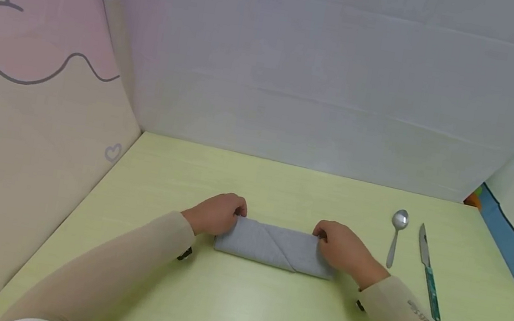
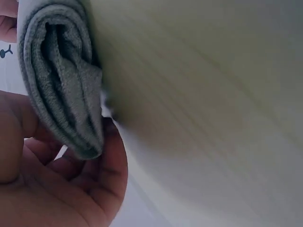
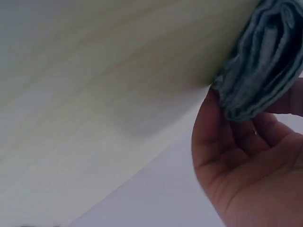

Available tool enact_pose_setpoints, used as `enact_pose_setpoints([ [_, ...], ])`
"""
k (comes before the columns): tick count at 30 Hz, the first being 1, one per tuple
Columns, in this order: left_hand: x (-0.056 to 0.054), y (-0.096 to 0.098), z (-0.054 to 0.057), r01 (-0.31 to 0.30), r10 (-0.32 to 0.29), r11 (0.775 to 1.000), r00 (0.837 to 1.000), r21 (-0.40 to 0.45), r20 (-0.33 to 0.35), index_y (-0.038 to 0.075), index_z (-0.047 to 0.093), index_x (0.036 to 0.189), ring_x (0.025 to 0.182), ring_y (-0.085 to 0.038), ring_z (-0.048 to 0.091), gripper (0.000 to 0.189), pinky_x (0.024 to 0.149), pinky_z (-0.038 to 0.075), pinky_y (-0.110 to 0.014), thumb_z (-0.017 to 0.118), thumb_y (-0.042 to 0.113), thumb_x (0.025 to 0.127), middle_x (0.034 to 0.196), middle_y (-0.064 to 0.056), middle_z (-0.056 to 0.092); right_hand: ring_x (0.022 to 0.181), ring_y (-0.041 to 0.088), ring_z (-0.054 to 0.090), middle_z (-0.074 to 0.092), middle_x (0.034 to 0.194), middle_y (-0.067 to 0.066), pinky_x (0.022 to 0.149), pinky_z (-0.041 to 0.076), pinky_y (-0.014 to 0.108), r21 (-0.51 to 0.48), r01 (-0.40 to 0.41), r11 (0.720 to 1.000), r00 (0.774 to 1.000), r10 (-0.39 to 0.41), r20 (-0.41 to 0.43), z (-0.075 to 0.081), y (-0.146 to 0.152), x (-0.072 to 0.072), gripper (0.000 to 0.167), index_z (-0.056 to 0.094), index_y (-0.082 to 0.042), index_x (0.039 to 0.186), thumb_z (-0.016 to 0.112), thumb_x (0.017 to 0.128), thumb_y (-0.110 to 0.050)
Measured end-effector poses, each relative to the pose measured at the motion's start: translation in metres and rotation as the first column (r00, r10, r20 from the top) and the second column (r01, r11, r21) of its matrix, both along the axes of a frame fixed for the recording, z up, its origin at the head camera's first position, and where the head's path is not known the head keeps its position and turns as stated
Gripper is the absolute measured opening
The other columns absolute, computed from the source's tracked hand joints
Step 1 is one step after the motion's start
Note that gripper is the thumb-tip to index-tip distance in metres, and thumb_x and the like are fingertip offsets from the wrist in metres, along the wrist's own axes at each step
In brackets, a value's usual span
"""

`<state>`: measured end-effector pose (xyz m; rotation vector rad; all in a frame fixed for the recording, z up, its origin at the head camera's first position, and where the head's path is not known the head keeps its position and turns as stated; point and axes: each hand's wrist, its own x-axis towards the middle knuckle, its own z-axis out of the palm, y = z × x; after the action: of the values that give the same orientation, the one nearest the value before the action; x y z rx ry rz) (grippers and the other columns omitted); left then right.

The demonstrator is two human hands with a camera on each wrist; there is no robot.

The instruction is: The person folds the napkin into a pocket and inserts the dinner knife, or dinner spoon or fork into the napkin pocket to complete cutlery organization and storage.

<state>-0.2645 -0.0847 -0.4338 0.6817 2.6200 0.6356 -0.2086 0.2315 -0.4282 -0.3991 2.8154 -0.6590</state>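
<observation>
A grey cloth (image 1: 254, 242), folded into a flat oblong of several layers, lies on the table with a diagonal edge across its top. My left hand (image 1: 218, 214) grips its far left corner. At the opposite end my right hand (image 1: 342, 246) pinches the far right corner. Rolled layers of the cloth (image 2: 66, 80) show end-on in the left wrist view, with the fingers (image 2: 113, 165) curled about the far edge. The right wrist view shows the cloth's other end (image 3: 260, 61), held between thumb and curled fingers (image 3: 208, 137).
To the right of the cloth a metal spoon (image 1: 395, 236) lies on the pale yellow table (image 1: 242, 315). Beyond it is a knife (image 1: 429, 275) with a green handle, partly near the right sleeve. Printed panels stand at left and right, and a plain pale wall (image 1: 300, 77) at the back.
</observation>
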Motion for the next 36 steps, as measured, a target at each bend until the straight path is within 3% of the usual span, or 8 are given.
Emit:
enact_pose_setpoints([
  [5,0.016,-0.003,0.007,0.052,-0.056,0.998,0.986,-0.025,-0.158,0.006,0.07,0.119,0.114,-0.025,0.061,0.025,0.098,0.05,-0.039,0.056,0.002,0.098,0.119,-0.005,0.065,0.098,0.028,0.066,0.068,0.107,0.01,0.086,0.054,0.048,0.082,0.033,0.996,0.994,-0.024,-0.109,0.001,-0.003,0.01,0.022,0.07,-0.001,0.113,0.057,0.096,-0.006],
  [10,0.038,-0.01,0.01,0.187,-0.205,0.979,0.915,-0.085,-0.346,0.004,0.072,0.114,0.111,-0.027,0.063,0.02,0.097,0.051,-0.04,0.066,0.003,0.095,0.114,-0.006,0.068,0.086,0.026,0.064,0.065,0.093,0.005,0.074,0.054,0.045,0.172,-0.033,0.985,0.946,0.086,-0.313,0.004,-0.01,0.032,0.013,0.071,-0.003,0.101,0.065,0.09,-0.008],
  [12,0.045,-0.012,0.008,0.218,-0.248,0.969,0.887,-0.12,-0.389,0.004,0.072,0.114,0.111,-0.026,0.064,0.02,0.098,0.051,-0.039,0.07,0.004,0.094,0.114,-0.005,0.069,0.088,0.029,0.065,0.066,0.096,0.008,0.076,0.054,0.046,0.213,-0.062,0.975,0.917,0.14,-0.373,0.002,-0.013,0.043,0.014,0.07,-0.003,0.101,0.068,0.088,-0.009],
  [14,0.049,-0.015,0.007,0.223,-0.266,0.963,0.876,-0.152,-0.403,0.006,0.071,0.115,0.112,-0.023,0.064,0.021,0.098,0.051,-0.038,0.071,0.006,0.095,0.117,-0.003,0.069,0.1,0.033,0.066,0.068,0.109,0.013,0.083,0.055,0.049,0.253,-0.078,0.964,0.901,0.177,-0.395,0.001,-0.016,0.053,0.023,0.071,-0.001,0.109,0.071,0.089,-0.012],
  [19,0.056,-0.019,0.007,0.207,-0.26,0.961,0.902,-0.182,-0.346,0.006,0.068,0.126,0.12,-0.023,0.063,0.028,0.1,0.051,-0.038,0.07,0.01,0.098,0.129,-0.005,0.066,0.131,0.042,0.055,0.057,0.141,0.024,0.1,0.048,0.055,0.308,-0.102,0.946,0.935,0.197,-0.296,-0.001,-0.019,0.071,0.059,0.061,0.003,0.138,0.073,0.096,-0.037],
  [22,0.057,-0.02,0.007,0.22,-0.28,0.953,0.903,-0.209,-0.325,0.004,0.066,0.132,0.129,-0.026,0.059,0.032,0.105,0.048,-0.041,0.067,0.011,0.101,0.138,-0.01,0.063,0.138,0.044,0.047,0.05,0.15,0.026,0.106,0.044,0.055,0.318,-0.119,0.94,0.954,0.197,-0.225,-0.001,-0.018,0.076,0.072,0.055,0.004,0.145,0.067,0.098,-0.049],
  [28,0.059,-0.024,0.005,0.274,-0.349,0.93,0.867,-0.245,-0.355,0.002,0.066,0.128,0.138,-0.029,0.052,0.028,0.11,0.044,-0.041,0.065,0.009,0.101,0.144,-0.014,0.059,0.144,0.045,0.039,0.042,0.154,0.029,0.113,0.037,0.055,0.332,-0.152,0.931,0.958,0.222,-0.184,-0.004,-0.016,0.08,0.082,0.049,0.006,0.148,0.064,0.097,-0.055],
  [36,0.063,-0.026,0.006,0.317,-0.381,0.922,0.843,-0.221,-0.38,0.0,0.063,0.135,0.14,-0.031,0.049,0.035,0.115,0.037,-0.042,0.055,-0.005,0.101,0.147,-0.014,0.057,0.144,0.048,0.037,0.042,0.154,0.031,0.117,0.03,0.057,0.309,-0.196,0.931,0.952,0.256,-0.168,-0.004,-0.011,0.082,0.081,0.05,0.008,0.146,0.066,0.097,-0.054],
])
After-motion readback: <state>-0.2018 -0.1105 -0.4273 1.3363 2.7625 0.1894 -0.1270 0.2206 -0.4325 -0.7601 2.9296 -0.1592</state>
